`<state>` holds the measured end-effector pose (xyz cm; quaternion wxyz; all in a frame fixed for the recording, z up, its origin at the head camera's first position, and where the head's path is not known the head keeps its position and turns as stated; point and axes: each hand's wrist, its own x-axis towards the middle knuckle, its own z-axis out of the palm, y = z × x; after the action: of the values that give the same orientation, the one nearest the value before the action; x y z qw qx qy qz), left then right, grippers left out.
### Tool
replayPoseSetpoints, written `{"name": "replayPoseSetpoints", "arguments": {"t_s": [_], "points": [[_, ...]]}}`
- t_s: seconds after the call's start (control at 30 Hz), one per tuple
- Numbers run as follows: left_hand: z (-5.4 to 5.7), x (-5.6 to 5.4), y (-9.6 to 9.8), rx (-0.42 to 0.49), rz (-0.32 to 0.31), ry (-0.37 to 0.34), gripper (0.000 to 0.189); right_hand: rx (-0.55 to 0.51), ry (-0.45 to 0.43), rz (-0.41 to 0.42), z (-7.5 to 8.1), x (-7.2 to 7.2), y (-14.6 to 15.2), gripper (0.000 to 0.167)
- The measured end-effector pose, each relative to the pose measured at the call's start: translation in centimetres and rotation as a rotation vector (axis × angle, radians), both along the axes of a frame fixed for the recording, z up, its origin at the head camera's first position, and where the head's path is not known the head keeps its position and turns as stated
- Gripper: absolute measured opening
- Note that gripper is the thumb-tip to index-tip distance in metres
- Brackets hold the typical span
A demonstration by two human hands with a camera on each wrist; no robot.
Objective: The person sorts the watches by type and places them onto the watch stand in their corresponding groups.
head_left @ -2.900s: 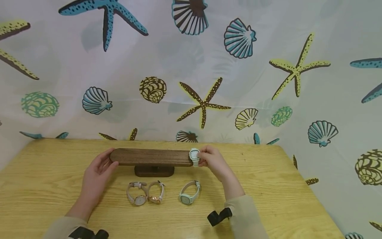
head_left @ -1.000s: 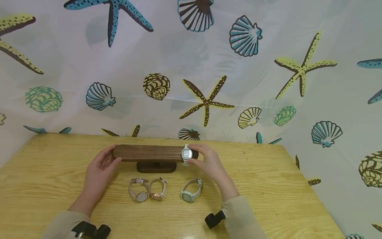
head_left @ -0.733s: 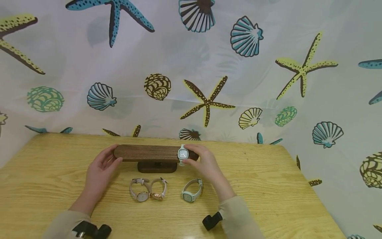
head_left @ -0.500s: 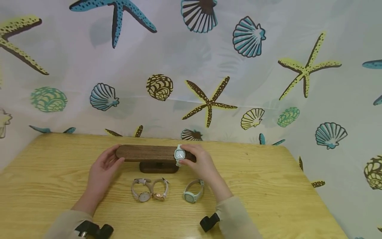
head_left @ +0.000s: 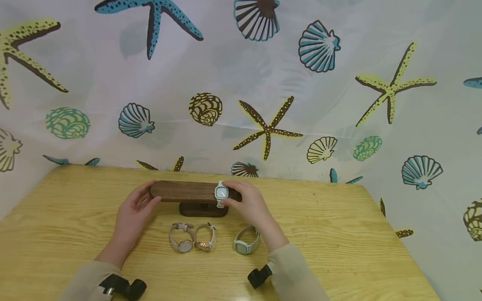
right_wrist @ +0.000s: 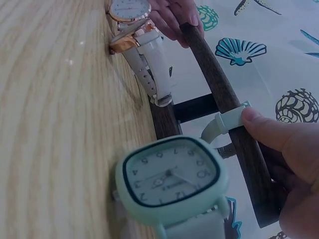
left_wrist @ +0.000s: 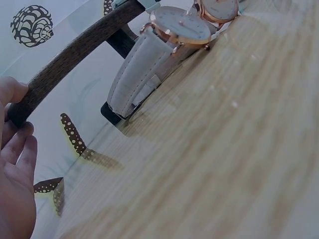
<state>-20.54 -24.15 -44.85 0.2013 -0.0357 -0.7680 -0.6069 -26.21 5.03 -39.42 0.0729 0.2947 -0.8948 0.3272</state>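
A dark wooden watch stand (head_left: 184, 191) has a long bar with rounded ends on a small base (head_left: 203, 210). My left hand (head_left: 135, 213) grips the bar's left end, thumb on the near side and fingers behind. Around the bar, right of its middle, hangs a pale mint wristwatch (head_left: 221, 192) with a squarish face. My right hand (head_left: 252, 205) pinches this watch between thumb and fingers, covering part of the bar's right end. In the right wrist view, the right thumb (right_wrist: 252, 115) presses the watch's strap (right_wrist: 234, 118) against the bar.
On the wooden table (head_left: 339, 234), in front of the stand, lie two pale-strapped rose-gold watches (head_left: 185, 246) side by side. To their right, a second mint watch (head_left: 242, 247) stands on its looped strap. A shell-and-starfish cloth (head_left: 226, 62) hangs behind the table.
The right hand has slid the mint watch leftward along the bar from its right end. The left hand keeps its grip on the left end. The head view has shifted slightly.
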Motion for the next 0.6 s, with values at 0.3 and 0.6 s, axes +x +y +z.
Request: {"name": "replayPoseSetpoints", "arguments": {"t_s": [0.3,0.6], "points": [[0.11,-0.08,0.06,0.008,-0.007,-0.007,0.056,-0.020,-0.029,-0.010,0.33,0.11,-0.27,0.051],[-0.09,-0.02,-0.03,0.010,-0.009,-0.008,0.056,-0.003,-0.050,0.014,0.50,0.26,-0.06,0.054]]}}
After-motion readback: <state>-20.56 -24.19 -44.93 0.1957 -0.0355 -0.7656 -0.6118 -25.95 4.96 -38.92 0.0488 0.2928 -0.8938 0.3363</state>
